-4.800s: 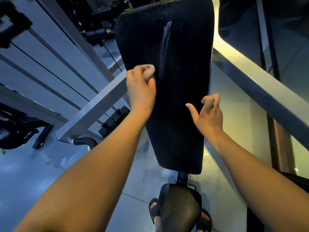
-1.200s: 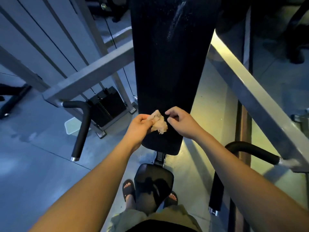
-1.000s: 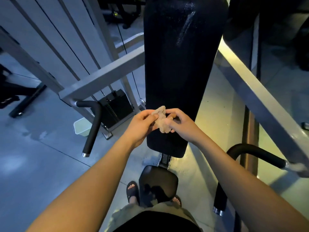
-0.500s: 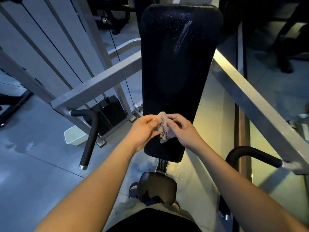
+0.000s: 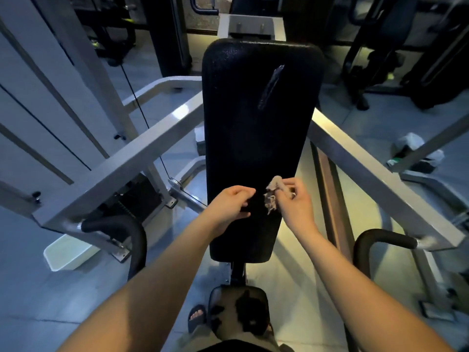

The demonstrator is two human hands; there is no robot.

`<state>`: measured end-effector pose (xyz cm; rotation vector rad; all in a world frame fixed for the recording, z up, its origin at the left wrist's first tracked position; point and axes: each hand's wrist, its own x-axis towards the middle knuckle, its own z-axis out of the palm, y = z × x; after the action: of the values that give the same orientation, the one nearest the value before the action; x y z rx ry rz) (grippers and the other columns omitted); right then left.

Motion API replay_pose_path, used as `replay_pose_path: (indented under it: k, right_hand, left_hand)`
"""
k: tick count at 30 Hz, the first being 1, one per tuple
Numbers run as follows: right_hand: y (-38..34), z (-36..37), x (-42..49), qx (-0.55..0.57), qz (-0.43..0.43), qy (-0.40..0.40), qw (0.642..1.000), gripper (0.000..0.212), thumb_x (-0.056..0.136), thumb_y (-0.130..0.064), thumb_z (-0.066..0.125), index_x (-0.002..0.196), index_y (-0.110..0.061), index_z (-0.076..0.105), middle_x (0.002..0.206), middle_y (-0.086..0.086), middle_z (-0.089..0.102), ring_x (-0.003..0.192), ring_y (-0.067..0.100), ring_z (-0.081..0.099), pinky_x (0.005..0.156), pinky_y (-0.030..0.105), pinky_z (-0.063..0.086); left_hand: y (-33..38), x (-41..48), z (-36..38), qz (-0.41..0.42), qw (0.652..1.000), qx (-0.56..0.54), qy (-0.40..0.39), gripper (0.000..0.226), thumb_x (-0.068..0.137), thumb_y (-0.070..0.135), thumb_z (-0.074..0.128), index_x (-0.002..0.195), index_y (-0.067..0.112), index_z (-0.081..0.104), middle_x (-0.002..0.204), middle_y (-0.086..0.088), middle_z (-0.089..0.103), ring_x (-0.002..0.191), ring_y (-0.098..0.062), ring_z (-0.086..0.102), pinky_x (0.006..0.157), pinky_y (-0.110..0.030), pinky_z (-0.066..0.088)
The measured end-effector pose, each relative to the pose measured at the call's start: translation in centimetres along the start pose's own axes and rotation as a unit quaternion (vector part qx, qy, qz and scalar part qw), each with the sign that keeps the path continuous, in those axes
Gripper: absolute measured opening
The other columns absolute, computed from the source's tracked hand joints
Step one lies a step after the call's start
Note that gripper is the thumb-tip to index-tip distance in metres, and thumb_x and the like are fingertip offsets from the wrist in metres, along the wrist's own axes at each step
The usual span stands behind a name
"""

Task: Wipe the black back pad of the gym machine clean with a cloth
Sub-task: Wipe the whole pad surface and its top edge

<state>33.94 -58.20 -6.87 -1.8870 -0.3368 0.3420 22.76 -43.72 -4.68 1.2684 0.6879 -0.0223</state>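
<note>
While we pinch the small crumpled beige cloth (image 5: 271, 198) between the curled fingers of our right hand (image 5: 295, 205), in front of the near right part of the long black textured back pad (image 5: 253, 138), our left hand (image 5: 229, 207) hangs just left of it, fingers curled on nothing. A pale streak (image 5: 271, 86) marks the pad's far right part.

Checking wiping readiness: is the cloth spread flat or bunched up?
Bunched up: the cloth hangs crumpled, pinched by the right hand, in front of the back pad.
</note>
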Motion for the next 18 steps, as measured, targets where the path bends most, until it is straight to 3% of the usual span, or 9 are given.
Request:
replay_pose_path:
  k: [3,5,8,10,13,16,18]
  right_hand:
    - [-0.5,0.1,2.9,-0.013,-0.009,0.119,0.993,0.015,0.1,-0.012,0.054,0.112,-0.021,0.055,0.103,-0.001,0.059,0.084,0.004,0.066,0.062,0.008,0.046]
    - [-0.6,0.9,4.5,-0.076,-0.022,0.139,0.987,0.02,0.101,-0.011,0.053,0.119,-0.02,0.054,0.115,0.0,0.05,0.086,0.008,0.06,0.064,0.003,0.043]
    - [-0.4,3.2,5.7,-0.115,-0.039,0.174,0.977,0.022,0.099,-0.008,0.052,0.117,-0.02,0.052,0.116,-0.001,0.043,0.085,0.002,0.053,0.067,-0.001,0.039]
    - [0.2,5.3,5.4,-0.116,-0.051,0.223,0.967,0.022,0.097,-0.004,0.052,0.113,-0.019,0.055,0.114,-0.003,0.043,0.088,-0.002,0.052,0.071,-0.001,0.039]
    - [1.9,9.2,3.5,-0.121,-0.075,0.165,0.976,0.028,0.093,0.001,0.053,0.106,-0.024,0.057,0.114,-0.004,0.045,0.092,-0.008,0.053,0.079,0.009,0.046]
    - [3.3,11.8,1.3,-0.165,-0.095,0.039,0.981,0.028,0.095,-0.001,0.059,0.114,-0.021,0.062,0.119,-0.005,0.049,0.097,-0.004,0.056,0.089,0.026,0.055]
    - [2.2,11.0,1.2,-0.145,-0.097,0.061,0.983,0.027,0.095,-0.004,0.06,0.113,-0.024,0.063,0.118,-0.004,0.052,0.101,-0.004,0.055,0.091,0.025,0.053]
  left_hand:
    - [-0.3,1.5,-2.4,-0.004,0.997,0.011,0.072,0.019,0.101,0.021,0.056,0.109,0.014,0.072,0.109,-0.004,0.066,0.098,-0.016,0.061,0.089,-0.035,0.058]
    - [-0.9,2.5,-4.2,-0.011,0.993,-0.004,0.115,0.017,0.099,0.016,0.056,0.099,0.013,0.073,0.099,-0.006,0.067,0.087,-0.015,0.062,0.081,-0.031,0.057]
    - [-1.9,3.4,-7.1,-0.017,0.988,-0.006,0.154,0.015,0.098,0.016,0.058,0.094,0.013,0.072,0.089,-0.004,0.065,0.081,-0.013,0.06,0.074,-0.028,0.054]
    - [-2.3,3.7,-8.9,-0.011,0.985,0.016,0.171,0.018,0.1,0.018,0.055,0.1,0.013,0.072,0.089,-0.003,0.064,0.083,-0.015,0.06,0.077,-0.033,0.056]
    - [-2.2,3.8,-10.4,0.006,0.981,0.06,0.186,0.022,0.102,0.017,0.048,0.116,0.018,0.064,0.099,0.0,0.063,0.085,-0.017,0.059,0.086,-0.041,0.056]
    - [-1.5,3.8,-10.8,0.029,0.979,0.102,0.172,0.037,0.102,0.016,0.048,0.137,0.027,0.052,0.13,0.004,0.054,0.096,-0.013,0.06,0.077,-0.028,0.051]
    - [-1.1,3.9,-11.0,0.045,0.982,0.111,0.144,0.047,0.101,0.017,0.049,0.145,0.032,0.044,0.138,0.003,0.05,0.102,-0.013,0.06,0.079,-0.024,0.045]
